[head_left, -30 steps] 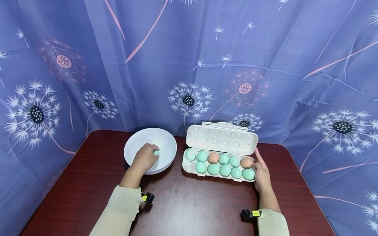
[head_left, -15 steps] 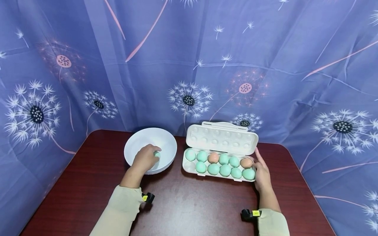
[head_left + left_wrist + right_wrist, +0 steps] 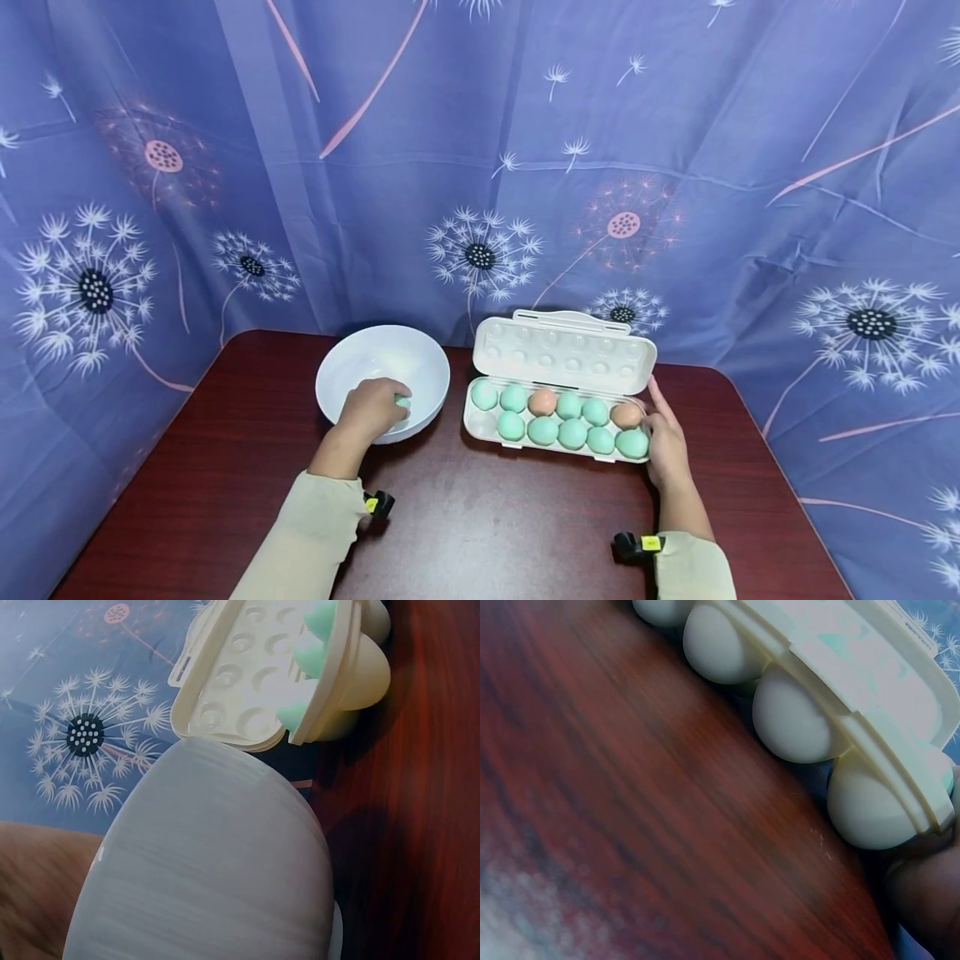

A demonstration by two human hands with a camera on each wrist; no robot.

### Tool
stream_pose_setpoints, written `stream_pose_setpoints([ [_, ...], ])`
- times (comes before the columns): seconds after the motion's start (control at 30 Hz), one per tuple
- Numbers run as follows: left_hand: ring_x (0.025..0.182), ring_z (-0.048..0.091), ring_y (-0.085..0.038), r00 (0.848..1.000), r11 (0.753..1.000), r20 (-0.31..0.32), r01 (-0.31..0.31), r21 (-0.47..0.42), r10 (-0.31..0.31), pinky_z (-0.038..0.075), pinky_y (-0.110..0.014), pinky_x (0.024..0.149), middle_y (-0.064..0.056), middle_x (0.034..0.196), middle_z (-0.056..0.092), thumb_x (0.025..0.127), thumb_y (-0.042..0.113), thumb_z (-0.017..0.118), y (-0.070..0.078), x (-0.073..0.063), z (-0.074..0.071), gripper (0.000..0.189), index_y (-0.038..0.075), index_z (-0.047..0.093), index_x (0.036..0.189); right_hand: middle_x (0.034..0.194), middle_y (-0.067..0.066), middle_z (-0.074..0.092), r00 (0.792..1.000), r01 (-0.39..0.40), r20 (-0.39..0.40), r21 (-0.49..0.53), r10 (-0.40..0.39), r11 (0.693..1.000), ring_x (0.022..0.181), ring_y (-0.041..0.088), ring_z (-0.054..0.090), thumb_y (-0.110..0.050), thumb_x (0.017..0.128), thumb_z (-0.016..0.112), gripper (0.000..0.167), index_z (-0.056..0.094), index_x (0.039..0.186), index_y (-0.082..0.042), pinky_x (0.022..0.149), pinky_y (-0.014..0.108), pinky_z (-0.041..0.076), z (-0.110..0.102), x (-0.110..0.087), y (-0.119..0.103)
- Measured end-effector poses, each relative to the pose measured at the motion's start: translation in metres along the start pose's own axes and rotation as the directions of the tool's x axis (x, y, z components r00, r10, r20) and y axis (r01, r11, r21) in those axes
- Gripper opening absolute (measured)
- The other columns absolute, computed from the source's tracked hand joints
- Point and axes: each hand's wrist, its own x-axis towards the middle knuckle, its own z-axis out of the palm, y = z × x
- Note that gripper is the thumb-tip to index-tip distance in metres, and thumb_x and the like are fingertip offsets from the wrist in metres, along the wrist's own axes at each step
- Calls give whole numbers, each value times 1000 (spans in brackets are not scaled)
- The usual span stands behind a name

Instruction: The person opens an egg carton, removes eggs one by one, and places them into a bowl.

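Left hand (image 3: 372, 410) is curled round a green egg (image 3: 403, 402) down inside the bowl (image 3: 411, 357); right hand (image 3: 667, 448) grips the carton (image 3: 480, 423) by its end. I'd pinch lightly, egg low, no knocking the sides.

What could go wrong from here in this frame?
The green egg in the left hand could slip and knock against the white bowl. The right hand holds one end of the egg carton, so a tug might jostle the eggs in it. The open lid might swing down onto them if bumped.
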Motion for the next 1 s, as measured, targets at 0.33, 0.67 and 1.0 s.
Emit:
stream_pose_setpoints([
  [0.33,116,65,-40,1000,1000,-9,-5,10,5,51,-52,99,-11,122,73,81,15,78,1,0,1,33,13,78,114,166,7,29,1000,7,0,-7,-7,1000,142,9,36,-4,102,26,72,25,151,-56,97,9,35,1,0,-1],
  [0.67,122,60,-44,1000,1000,-24,-7,-26,6,48,-54,103,-18,130,68,90,26,72,3,-1,-1,39,10,71,126,167,6,24,1000,-5,3,-2,5,1000,136,10,36,-2,100,27,73,23,155,-49,95,12,33,8,-13,-20],
  [1.0,133,51,-43,968,990,-236,-113,-88,89,40,-59,110,-20,141,60,97,36,65,19,0,-1,53,7,59,142,165,11,31,1000,-1,-3,-2,1,1000,128,7,42,-2,100,26,73,25,153,-54,91,16,35,3,-7,-11],
])
